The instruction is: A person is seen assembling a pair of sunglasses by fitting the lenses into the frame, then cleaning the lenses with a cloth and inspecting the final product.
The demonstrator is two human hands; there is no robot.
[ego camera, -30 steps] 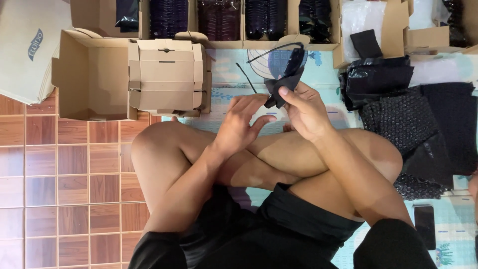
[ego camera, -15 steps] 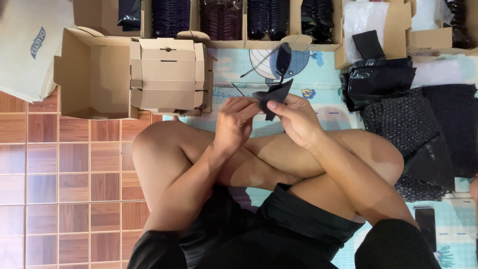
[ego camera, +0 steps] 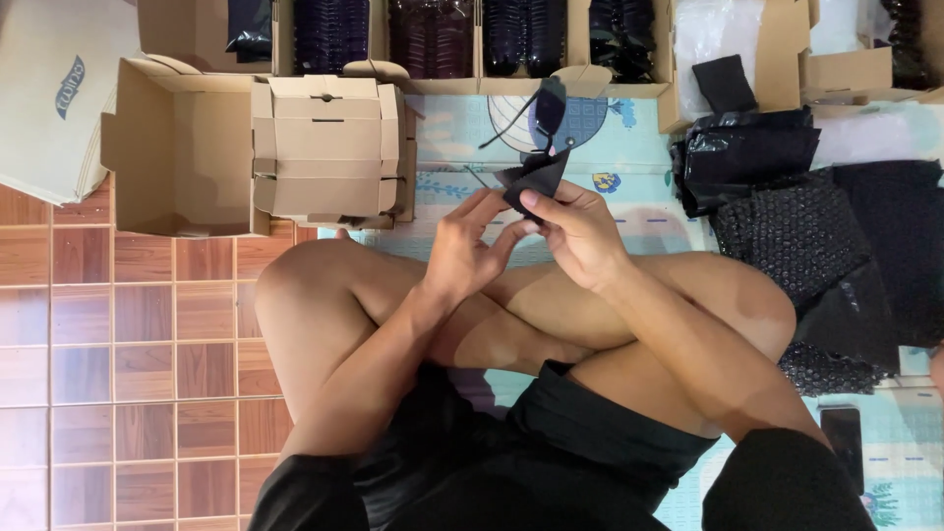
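The sunglasses [ego camera: 547,110] now stand up higher from the black pouch [ego camera: 531,177] pinched by both the left hand [ego camera: 462,251] and right hand [ego camera: 580,234] above the knees, their lower half hidden inside it.

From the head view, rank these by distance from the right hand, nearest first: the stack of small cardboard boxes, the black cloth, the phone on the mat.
1. black cloth: pinched in the right hand.
2. stack of small cardboard boxes: off to the left, across the mat.
3. phone: low on the right, beside the knee.
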